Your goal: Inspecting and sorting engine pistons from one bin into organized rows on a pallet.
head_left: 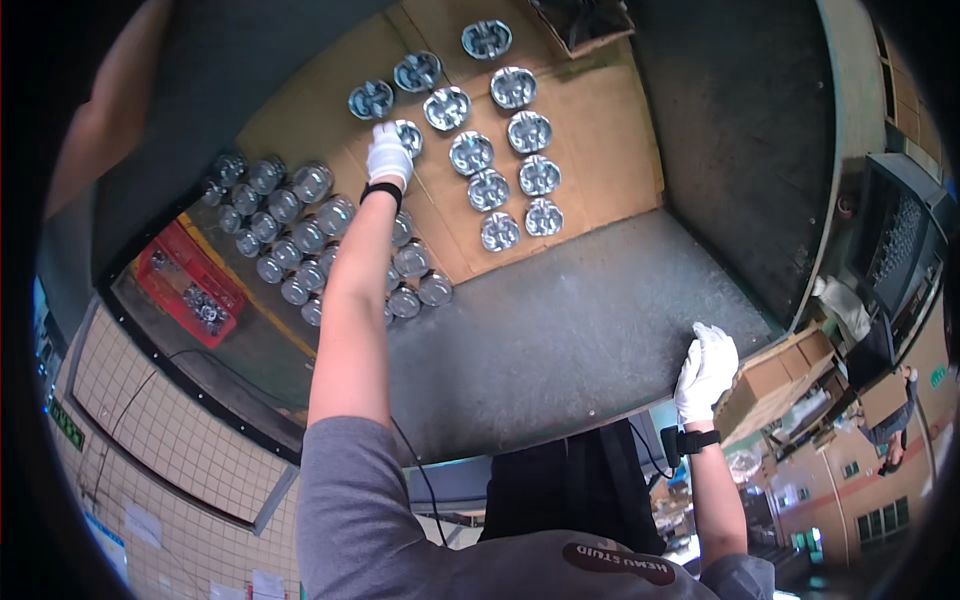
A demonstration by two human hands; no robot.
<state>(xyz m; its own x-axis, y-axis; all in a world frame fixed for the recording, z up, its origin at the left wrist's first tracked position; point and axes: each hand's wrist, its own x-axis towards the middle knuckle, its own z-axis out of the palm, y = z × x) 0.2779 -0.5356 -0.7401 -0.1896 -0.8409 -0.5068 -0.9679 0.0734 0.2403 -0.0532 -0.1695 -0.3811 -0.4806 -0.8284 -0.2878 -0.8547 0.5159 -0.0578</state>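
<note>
My left hand [389,158], in a white glove, reaches far out over the cardboard sheet [600,130]. Its fingers are closed at the left side of a shiny metal piston [408,138], which lies with its hollow side up. The fingers partly hide that piston. Around it several more pistons [446,108] lie hollow side up in loose rows. My right hand [707,368], also gloved in white, rests by the bench's front right edge with fingers stretched out and nothing in them. A black band circles each wrist.
Left of my arm, several pistons [285,206] stand close together, round tops up. Farther left lies a red bin [190,285] with small metal parts. An open box [585,25] sits at the back. Dark panels [740,130] wall the grey bench top [560,330]. Cardboard boxes [775,385] stand right.
</note>
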